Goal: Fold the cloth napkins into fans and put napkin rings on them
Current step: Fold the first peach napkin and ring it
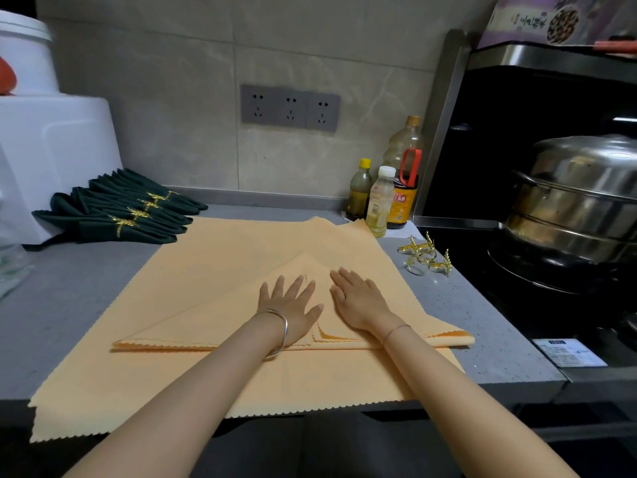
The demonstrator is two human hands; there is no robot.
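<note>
At the near edge of the grey speckled bench (482,322), a large peach-orange cloth (172,374) with a zigzag-cut hem lay spread flat, its front border drooping over the edge. Your bare forearms reached across it, a plain silver bangle (277,327) on the left wrist and a thin band (396,331) on the right.

On top of the spread cloth lay the orange napkin (213,315) of the same matte weave, folded into a broad triangle with its long edge toward you and its point away. Your left hand (291,305) lay palm-down on it, fingers straight and slightly spread, gripping nothing. Your right hand (358,300) lay just beside it, also flat with fingers straight, resting on the fabric near the triangle's middle. The two hands were close but not touching.

Farther off to the right, a small tangle of shiny gold napkin rings (425,258) with wheat-ear ornaments sat on the bare bench beside the cloth. At the far left, dark green napkins (113,215) lay in an overlapping row, pleated and each cinched by a gold ring.

At the back stood plastic bottles (379,201), a grey triple socket (289,108) on the tiled wall, and a stacked stainless steamer pot (579,194) on the black stove.
</note>
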